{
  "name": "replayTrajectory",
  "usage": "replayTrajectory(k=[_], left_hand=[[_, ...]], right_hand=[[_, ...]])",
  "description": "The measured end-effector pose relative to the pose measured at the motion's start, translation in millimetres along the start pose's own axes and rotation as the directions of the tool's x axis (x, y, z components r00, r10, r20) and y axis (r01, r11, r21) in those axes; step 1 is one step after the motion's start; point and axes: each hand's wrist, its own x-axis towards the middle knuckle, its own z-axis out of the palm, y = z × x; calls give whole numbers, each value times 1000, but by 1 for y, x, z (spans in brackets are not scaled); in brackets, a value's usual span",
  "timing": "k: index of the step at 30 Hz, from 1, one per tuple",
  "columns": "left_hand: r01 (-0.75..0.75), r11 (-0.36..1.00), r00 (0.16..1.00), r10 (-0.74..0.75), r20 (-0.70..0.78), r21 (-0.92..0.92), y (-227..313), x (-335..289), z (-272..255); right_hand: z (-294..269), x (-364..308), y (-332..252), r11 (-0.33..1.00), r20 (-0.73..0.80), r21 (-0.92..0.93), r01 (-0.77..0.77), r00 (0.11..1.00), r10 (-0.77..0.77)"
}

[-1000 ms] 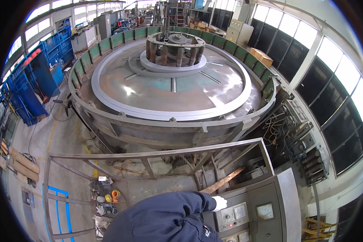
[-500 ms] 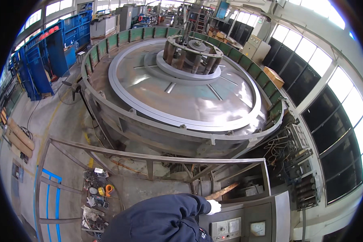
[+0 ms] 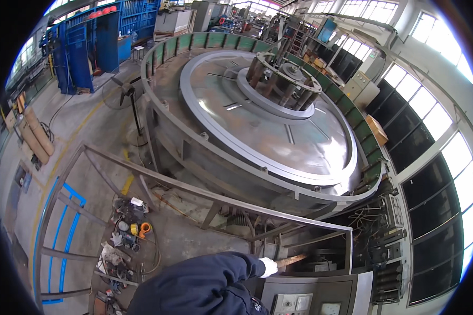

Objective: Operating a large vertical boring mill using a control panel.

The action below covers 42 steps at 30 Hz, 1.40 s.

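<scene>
White-gloved left hand [image 3: 268, 266] closed around near end of long rusty-brown stiff bar [image 3: 291, 259]; probably heavy; right hand unseen

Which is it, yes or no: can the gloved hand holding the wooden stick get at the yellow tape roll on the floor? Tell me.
Probably not. The right hand in a white glove grips a wooden stick up by the grey control cabinet, while the yellow tape roll lies on the floor below, beyond the steel railing.
</scene>
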Motion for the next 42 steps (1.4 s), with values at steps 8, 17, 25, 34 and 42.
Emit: replayTrajectory(k=[8, 17, 25, 34, 42], left_hand=[[106, 994, 994, -106, 26, -23, 21, -86, 20], [205, 975, 972, -213, -100, -81, 3, -100, 18], [241, 966, 958, -252, -136, -91, -18, -125, 1], [229, 973, 973, -229, -42, -15, -15, -118, 14], [109, 991, 992, -114, 56, 83, 2, -110, 18]], right_hand=[[14, 2, -16, 996, 8, 43, 72, 997, -72], [20, 3, -24, 994, 3, 16, 108, 994, -108], [22, 5, -24, 996, 1, 7, 89, 996, -89], [57, 12, 69, 996, -36, 81, -46, 998, 49], [29, -18, 47, 949, 14, 283, -140, 990, 141]])
